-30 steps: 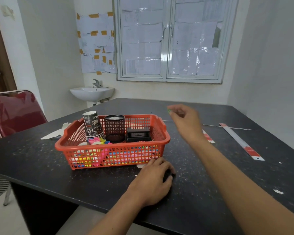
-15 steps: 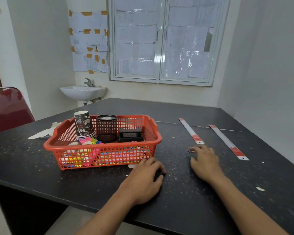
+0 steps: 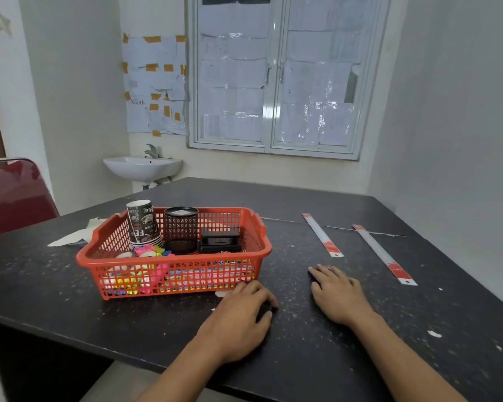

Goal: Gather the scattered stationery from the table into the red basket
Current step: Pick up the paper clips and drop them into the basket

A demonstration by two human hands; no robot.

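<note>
**Both hands palm-down on desk, 2 strips outside basket**

- Red plastic mesh basket [image 3: 186, 281] sits on black speckled desk [image 3: 70, 300], approx 11 o'clock from the person.
- Inside basket: stack of printed paper coffee cups [image 3: 143, 227] at back-left, black mesh cylindrical pen holder [image 3: 181, 229] just beside it at 3 o'clock, black boxy item [image 3: 219, 240] further right. Small multicolour bits cover the bottom, too small to ID.
- Left hand [image 3: 238, 317]: palm down on desk, just off basket's front-right corner at 5 o'clock. Fingers curled over a dark patch; object or shadow, can't tell.
- Right hand [image 3: 336, 294]: flat on desk, fingers fairly straight, nothing gripped. Tiny reddish item [image 3: 328, 267] at the fingertips, can't ID it.
- Two long white flat strips w/ red ends lie on desk at 3 o'clock of basket: nearer strip [image 3: 321, 235] at 12 o'clock from right hand, farther strip [image 3: 382, 253] at 2 o'clock. Neither is touched.
- White paper scrap [image 3: 73, 236] on desk at 9 o'clock of basket.
</note>
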